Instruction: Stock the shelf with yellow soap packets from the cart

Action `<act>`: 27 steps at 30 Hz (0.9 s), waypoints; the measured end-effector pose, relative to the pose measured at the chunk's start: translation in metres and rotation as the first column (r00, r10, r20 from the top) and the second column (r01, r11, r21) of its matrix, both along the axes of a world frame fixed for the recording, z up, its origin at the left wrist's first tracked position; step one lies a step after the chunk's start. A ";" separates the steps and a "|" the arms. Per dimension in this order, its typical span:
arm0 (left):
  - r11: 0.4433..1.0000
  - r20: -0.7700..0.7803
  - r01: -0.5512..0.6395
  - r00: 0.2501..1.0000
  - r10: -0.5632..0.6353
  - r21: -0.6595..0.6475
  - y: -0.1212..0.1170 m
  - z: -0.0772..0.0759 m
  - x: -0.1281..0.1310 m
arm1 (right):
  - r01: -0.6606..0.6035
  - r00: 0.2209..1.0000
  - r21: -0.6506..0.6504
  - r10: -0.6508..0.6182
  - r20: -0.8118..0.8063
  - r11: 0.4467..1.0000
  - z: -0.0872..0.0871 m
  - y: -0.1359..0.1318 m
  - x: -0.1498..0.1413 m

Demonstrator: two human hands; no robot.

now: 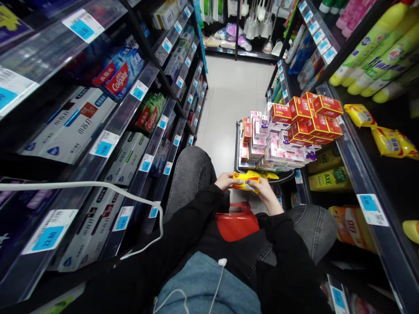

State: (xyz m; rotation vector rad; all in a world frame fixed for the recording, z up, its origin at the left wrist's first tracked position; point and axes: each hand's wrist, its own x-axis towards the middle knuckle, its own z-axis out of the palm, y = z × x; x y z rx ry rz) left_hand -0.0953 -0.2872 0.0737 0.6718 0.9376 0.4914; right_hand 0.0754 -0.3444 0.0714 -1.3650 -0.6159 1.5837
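Note:
Between both hands, in front of my knees, is a yellow-wrapped bar pack (244, 182) with red and blue print, perhaps soap. My left hand (225, 181) grips its left end, and the fingers of my right hand (266, 191) are closed on its right end. Just beyond it, more yellow packs (270, 175) lie at the near edge of a black basket (236, 148). That basket is heaped with pink-and-white boxes (273, 146) and red-and-yellow boxes (299, 109). Below my hands, a red plastic stool or bin (237, 222) sits between my legs.
Toothpaste shelves (144, 83) with price tags line the left side. On the right shelf lie similar yellow packs (393, 141), with green-yellow bottles (369, 56) above. A white cable (131, 196) crosses at left. The pale floor (229, 83) runs down the aisle to hanging brushes (258, 22).

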 end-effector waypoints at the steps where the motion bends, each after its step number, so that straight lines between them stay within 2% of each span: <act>1: 1.000 0.002 -0.005 1.000 0.005 0.003 0.000 0.000 0.000 | 0.005 1.000 0.011 -0.005 0.005 1.000 0.000 0.000 0.000; 8: 0.998 0.018 -0.033 0.999 0.032 0.051 0.001 -0.003 0.000 | 0.001 0.998 0.092 -0.008 0.070 0.996 0.000 0.000 0.003; 20: 0.998 0.012 -0.041 0.999 0.041 0.040 0.001 0.001 0.001 | 0.022 0.999 0.056 -0.024 0.042 0.998 0.000 0.001 0.003; 24: 0.999 0.013 -0.053 0.998 0.053 -0.003 0.001 -0.002 0.001 | 0.060 0.998 0.051 -0.060 0.004 0.997 -0.001 0.001 0.001; 27: 0.998 -0.009 -0.043 0.999 0.043 -0.035 0.001 -0.005 0.002 | 0.074 0.997 -0.006 -0.074 -0.035 0.997 0.000 0.001 -0.003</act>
